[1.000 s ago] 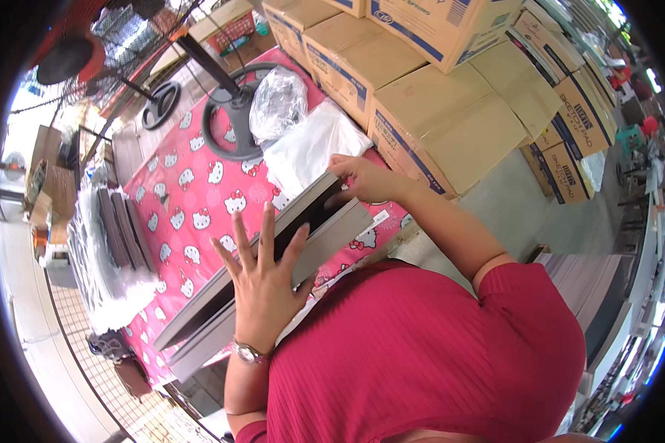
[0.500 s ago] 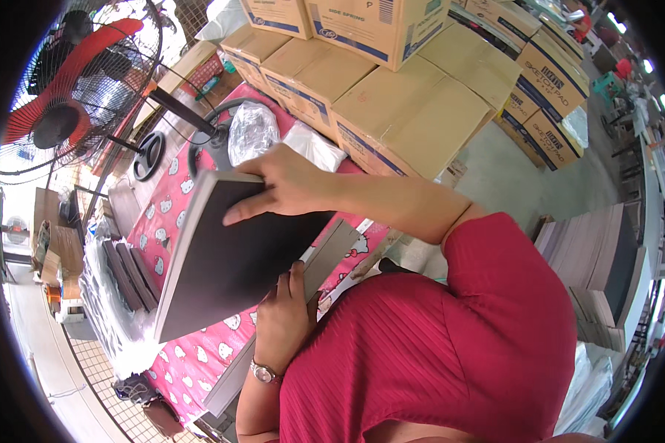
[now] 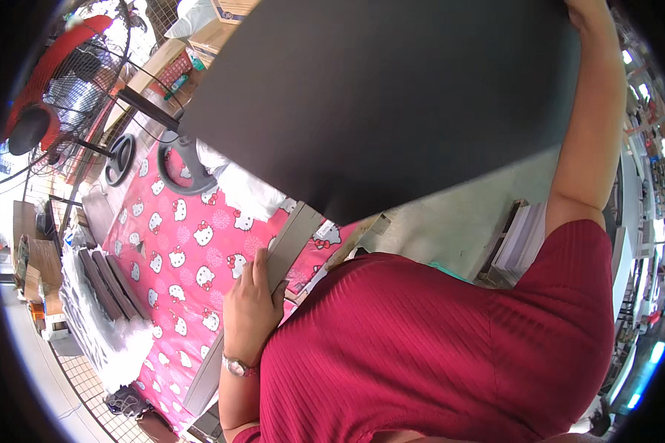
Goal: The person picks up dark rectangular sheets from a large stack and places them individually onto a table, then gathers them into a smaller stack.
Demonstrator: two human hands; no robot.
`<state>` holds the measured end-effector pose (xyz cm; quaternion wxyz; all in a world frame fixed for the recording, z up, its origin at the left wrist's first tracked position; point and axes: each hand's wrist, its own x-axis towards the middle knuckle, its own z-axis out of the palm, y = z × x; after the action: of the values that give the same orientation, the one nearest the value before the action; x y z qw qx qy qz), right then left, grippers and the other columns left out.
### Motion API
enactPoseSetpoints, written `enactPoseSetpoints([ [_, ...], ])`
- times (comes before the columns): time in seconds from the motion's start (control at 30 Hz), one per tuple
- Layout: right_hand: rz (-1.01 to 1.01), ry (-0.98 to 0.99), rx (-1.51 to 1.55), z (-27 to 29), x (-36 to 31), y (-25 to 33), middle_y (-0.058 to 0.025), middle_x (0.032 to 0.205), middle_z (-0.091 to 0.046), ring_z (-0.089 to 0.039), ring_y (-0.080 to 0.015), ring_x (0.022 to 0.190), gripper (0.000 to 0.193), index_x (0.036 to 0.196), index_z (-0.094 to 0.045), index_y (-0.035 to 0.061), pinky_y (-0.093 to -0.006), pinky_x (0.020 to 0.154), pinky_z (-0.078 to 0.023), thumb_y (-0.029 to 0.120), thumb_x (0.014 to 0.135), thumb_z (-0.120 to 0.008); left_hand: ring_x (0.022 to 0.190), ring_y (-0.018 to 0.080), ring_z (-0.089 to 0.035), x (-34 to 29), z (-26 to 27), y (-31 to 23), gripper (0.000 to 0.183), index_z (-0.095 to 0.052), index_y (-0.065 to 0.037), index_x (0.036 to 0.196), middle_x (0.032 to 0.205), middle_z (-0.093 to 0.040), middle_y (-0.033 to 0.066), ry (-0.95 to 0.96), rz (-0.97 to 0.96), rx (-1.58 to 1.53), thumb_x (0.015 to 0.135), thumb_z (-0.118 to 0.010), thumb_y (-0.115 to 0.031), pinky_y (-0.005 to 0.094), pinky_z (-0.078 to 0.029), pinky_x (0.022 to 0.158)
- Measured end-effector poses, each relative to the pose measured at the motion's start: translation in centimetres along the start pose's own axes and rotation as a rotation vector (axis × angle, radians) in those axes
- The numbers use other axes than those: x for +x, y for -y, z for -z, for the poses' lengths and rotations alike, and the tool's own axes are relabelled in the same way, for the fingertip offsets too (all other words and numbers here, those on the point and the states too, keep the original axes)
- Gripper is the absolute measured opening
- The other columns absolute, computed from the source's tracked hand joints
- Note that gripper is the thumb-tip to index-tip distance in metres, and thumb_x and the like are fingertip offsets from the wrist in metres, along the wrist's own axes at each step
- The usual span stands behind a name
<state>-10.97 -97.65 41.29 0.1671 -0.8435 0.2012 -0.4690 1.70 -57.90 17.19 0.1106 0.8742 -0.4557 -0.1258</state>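
Note:
A large black-faced pad [image 3: 391,96] fills the upper middle of the view, raised and tilted. My right hand [image 3: 590,10] is closed on its far right corner, partly cut off by the top edge, with my arm stretched out. The pad's lower corner is close to the end of a long grey bar [image 3: 292,240] along the near edge of the table. On that bar rests my left hand [image 3: 250,303], fingers stretched out and thumb apart, with a watch on the wrist. The table has a pink cartoon-print cover [image 3: 192,255].
Dark-faced pads [image 3: 114,284] and clear plastic wrapping [image 3: 89,317] lie at the table's left. A red-bladed fan [image 3: 44,103] stands at the far left, near a grey ring-shaped base [image 3: 188,173]. Cardboard boxes [image 3: 213,35] are behind; a stack of pads [image 3: 521,236] is at right.
My right hand has swung the black-faced pad up and to the right, off the table, uncovering more of the pink cover. My left hand stays on the grey bar.

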Motion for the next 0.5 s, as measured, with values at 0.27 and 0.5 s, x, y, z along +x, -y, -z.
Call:
enactPoseSetpoints([
  [0.27,-0.441,0.219,-0.463,-4.0,0.2,-40.2,-0.0188,0.147,-0.045,-0.039,-0.0322,0.138,0.09,0.143,-0.045,0.0042,-0.0421,0.112,-0.032,0.064,0.079,-0.067,0.088,0.0334,-0.063,0.7,0.0,0.3,0.062,-0.047,-0.004,0.131,0.106,-0.062,0.0155,-0.039,0.044,0.027,0.076,-0.074,-0.015,0.0418,-0.052,0.072],
  [0.5,-0.584,0.504,-0.523,-16.6,-1.2,-50.2,-0.0245,0.131,-0.057,-0.053,-0.0403,0.123,0.081,0.135,-0.055,0.0069,-0.0439,0.103,-0.041,0.064,0.079,-0.067,0.088,0.0333,-0.061,1.7,0.8,0.1,0.061,-0.051,-0.006,0.127,0.102,-0.061,0.013,-0.068,0.185,0.012,0.07,-0.073,-0.007,0.043,-0.05,0.073],
])
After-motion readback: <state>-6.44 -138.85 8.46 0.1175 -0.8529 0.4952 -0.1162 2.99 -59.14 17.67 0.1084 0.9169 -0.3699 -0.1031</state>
